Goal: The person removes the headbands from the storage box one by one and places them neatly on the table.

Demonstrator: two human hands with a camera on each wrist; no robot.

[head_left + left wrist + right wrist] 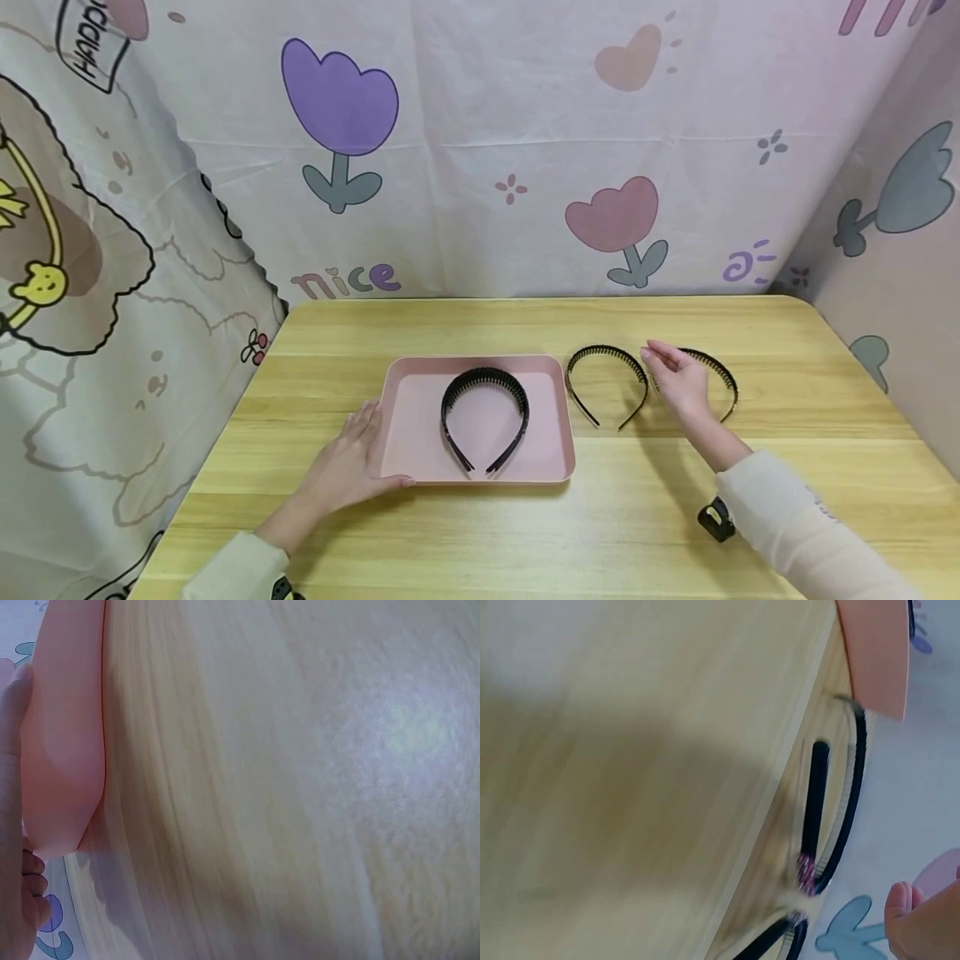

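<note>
My left hand lies against the near left corner of a pink tray, its fingers along the left side and the thumb on the front wall. Inside the tray lies a thick black toothed headband; its doubled tips suggest more than one, stacked. Right of the tray, a thin black toothed headband lies on the table. Another headband is farther right, partly hidden by my right hand. That hand hovers over its left side, fingers loosely bent, holding nothing visible; the right wrist view shows it apart from the headbands.
All of this is on a light wooden table. A printed cloth hangs behind the table and along both sides. A small black clip-like piece shows beside the right sleeve.
</note>
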